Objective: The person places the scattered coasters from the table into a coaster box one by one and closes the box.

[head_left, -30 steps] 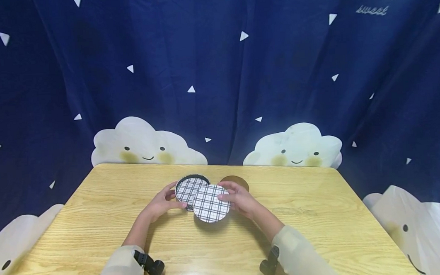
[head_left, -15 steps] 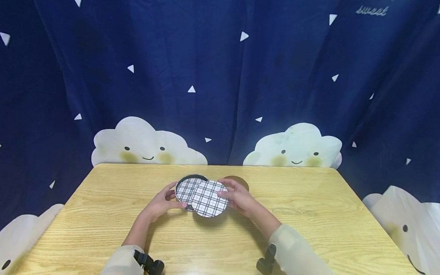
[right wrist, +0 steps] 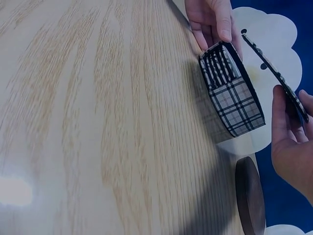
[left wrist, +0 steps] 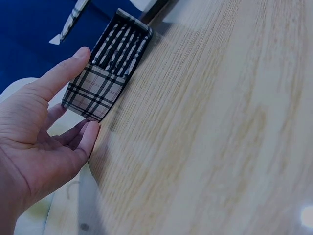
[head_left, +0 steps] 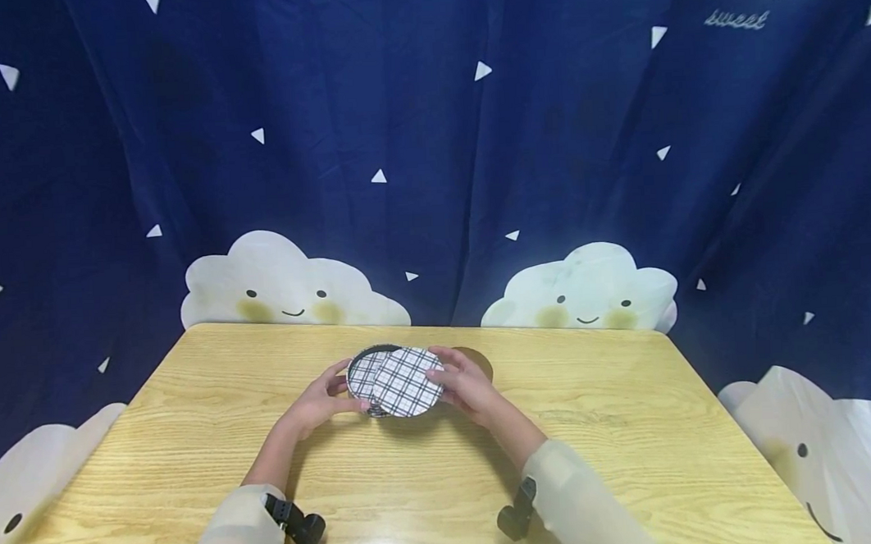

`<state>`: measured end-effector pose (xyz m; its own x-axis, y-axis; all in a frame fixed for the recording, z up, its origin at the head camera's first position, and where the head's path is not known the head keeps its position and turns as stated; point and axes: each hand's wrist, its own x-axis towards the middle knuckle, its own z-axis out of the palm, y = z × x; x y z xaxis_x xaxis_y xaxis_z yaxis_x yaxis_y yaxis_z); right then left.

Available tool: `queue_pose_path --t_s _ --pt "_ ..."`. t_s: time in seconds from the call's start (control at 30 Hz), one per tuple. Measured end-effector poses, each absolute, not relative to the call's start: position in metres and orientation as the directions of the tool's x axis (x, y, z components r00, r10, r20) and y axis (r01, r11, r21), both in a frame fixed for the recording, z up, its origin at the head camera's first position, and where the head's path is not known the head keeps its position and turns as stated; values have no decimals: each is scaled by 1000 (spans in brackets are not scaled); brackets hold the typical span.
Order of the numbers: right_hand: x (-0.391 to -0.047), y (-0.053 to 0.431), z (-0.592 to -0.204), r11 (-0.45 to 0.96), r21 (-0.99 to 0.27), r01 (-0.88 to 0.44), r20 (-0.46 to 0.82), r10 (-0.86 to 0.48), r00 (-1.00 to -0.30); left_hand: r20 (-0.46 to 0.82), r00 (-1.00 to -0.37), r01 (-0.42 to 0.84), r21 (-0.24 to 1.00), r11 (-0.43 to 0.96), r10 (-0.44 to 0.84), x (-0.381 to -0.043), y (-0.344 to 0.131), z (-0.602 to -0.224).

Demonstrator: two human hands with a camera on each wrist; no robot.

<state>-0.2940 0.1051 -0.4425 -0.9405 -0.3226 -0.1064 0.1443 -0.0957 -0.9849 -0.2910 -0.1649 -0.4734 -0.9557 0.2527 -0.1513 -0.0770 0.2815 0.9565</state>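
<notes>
A round plaid coaster holder [right wrist: 238,107] stands on the table with several plaid coasters [left wrist: 115,49] stacked inside, seen through a cut-out in its side wall. My left hand [head_left: 322,403] grips the holder from its left side, thumb near, fingers on the far side. With the thumb and fingers of my right hand [head_left: 471,389] I pinch one loose plaid coaster [head_left: 410,382] by its right edge. That coaster is tilted above the holder and covers the right part of its opening in the head view. The right wrist view shows a gap between them.
A round brown disc-like piece [right wrist: 249,196] lies on the wooden table [head_left: 599,428] behind my right hand, partly hidden by it in the head view. A dark blue curtain [head_left: 429,141] with white clouds hangs behind the table's far edge.
My right hand has carried the loose coaster left and away from me, so it overlaps more of the holder's opening. The left hand and the holder have stayed in place.
</notes>
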Motion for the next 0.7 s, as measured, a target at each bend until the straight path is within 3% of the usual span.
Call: queue_pose_path --t_s 0.7 --pt "-299 83 -447 -145 -976 165 -125 -252 -960 -159 -953 -88 960 266 258 -292 -165 -473"
